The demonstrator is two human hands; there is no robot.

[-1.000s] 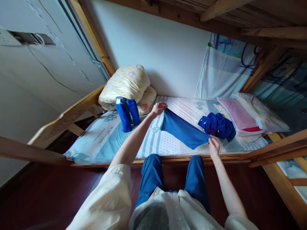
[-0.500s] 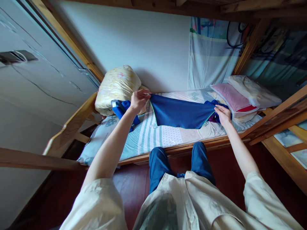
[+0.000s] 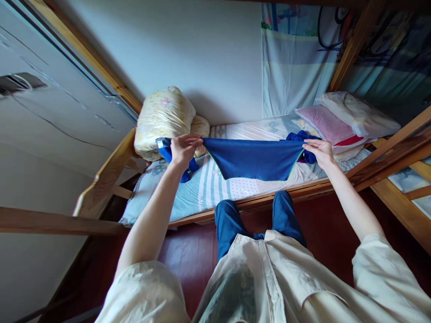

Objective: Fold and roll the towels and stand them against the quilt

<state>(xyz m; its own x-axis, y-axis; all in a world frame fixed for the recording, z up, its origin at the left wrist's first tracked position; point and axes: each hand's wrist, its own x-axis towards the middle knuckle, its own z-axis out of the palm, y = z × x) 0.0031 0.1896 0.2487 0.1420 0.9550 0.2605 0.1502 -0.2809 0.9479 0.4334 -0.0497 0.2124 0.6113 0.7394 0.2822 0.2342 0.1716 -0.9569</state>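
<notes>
— Why is the blue cloth (image 3: 254,159) held that way?
— Evidently it is stretched taut at mid-frame above the bed (image 3: 208,188): one corner is pinched by the closed left hand (image 3: 183,148), the other by the closed right hand (image 3: 319,151), so it hangs flat.

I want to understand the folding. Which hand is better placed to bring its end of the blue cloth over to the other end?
Probably the left hand. It pinches its end of the blue cloth clear above the striped mattress, while the right hand holds its end close to the crumpled blue garment and the pillows.
</notes>
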